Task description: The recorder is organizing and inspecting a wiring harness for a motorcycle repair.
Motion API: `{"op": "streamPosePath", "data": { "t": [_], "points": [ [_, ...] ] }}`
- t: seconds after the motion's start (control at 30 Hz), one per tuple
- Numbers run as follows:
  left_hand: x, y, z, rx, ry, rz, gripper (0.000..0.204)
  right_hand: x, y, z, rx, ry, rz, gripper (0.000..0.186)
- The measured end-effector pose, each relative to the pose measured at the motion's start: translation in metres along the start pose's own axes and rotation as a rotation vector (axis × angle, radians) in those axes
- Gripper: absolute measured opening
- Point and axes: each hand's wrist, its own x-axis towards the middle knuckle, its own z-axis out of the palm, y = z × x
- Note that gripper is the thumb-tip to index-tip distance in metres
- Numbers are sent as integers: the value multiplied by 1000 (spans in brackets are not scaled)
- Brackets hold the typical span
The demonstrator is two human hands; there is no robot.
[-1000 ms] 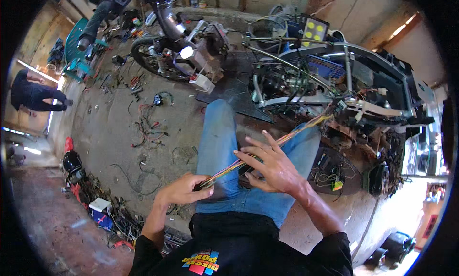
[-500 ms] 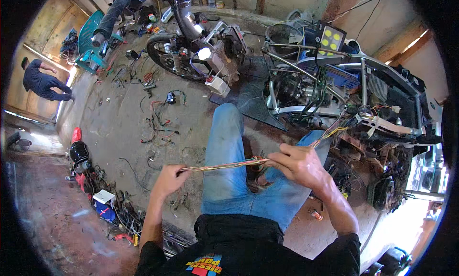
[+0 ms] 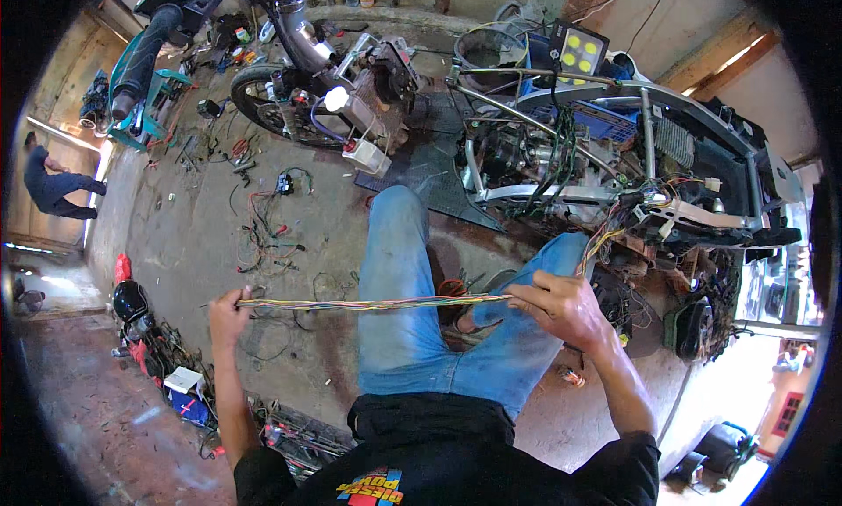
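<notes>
A bundle of multicoloured wires [image 3: 386, 303] is stretched straight across above my jeans. My left hand [image 3: 230, 315] grips its left end with closed fingers, out to the left of my knee. My right hand [image 3: 561, 306] pinches the bundle above my right thigh. From there the wires bend up to a cluster of connectors on the silver frame of a partly stripped motorcycle [image 3: 596, 173] at the right, which has exposed engine parts and dark hoses.
A front wheel with fork [image 3: 254, 103], green plastic chair [image 3: 149, 103], loose harnesses [image 3: 272, 234] and a black mat [image 3: 434, 195] lie ahead. A black helmet [image 3: 132, 300] and blue-white box [image 3: 186, 396] sit at the left. Another person [image 3: 61, 186] stands by the left wall.
My left hand has moved left and up, pulling the bundle from a diagonal into a longer horizontal line. My right hand has gone from spread fingers to gripping the wires.
</notes>
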Motion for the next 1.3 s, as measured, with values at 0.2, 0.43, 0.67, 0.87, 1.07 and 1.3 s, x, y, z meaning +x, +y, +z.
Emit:
{"op": "streamPosePath", "data": {
  "t": [0.2, 0.43, 0.67, 0.87, 1.07, 1.3],
  "points": [
    [14, -42, 1, 136, 95, -47, 32, -8, 12, 10, -29, 54, -14, 25],
    [13, -77, 12, 251, 149, 104, 23, -16, 27, 27, -84, 2, -26, 26],
    [-1, -93, 9, 409, 122, 125, 18, -22, 36, 45, -98, 32, -56, 26],
    [-43, -131, 16, 468, -156, -53, 26, -28, 42, 63, -87, 44, -74, 23],
    [-91, -172, 22, 564, -190, -328, 54, -30, 51, 66, -96, 30, -50, 22],
    [-87, -180, 27, 498, -31, -328, 46, -38, 62, 59, -140, 39, -1, 24]
  ]
}}
